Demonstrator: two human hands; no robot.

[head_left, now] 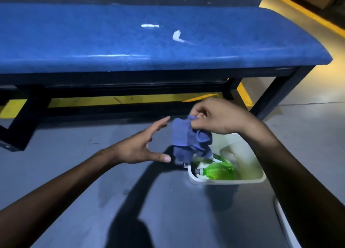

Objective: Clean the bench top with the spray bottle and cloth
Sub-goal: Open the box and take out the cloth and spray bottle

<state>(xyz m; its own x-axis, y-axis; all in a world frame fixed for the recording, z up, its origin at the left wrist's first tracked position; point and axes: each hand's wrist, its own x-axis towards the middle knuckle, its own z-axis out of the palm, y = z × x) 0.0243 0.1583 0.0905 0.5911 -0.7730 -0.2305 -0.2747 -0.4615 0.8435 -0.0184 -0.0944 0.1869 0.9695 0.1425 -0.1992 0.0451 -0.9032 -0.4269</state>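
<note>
A blue padded bench top [93,42] fills the upper part of the head view, with two white smears [177,35] near its middle. My right hand [218,117] pinches a crumpled blue cloth [186,141], which hangs above the left end of a white bin [248,178] on the floor. A green spray bottle [218,170] lies on its side inside the bin. My left hand [143,145] is spread with straight fingers just left of the cloth, not touching it.
The bench stands on dark legs [270,96] over a grey floor with yellow lines [130,99]. A white edge of some object [283,223] shows at the lower right. My shadow falls across the floor in front.
</note>
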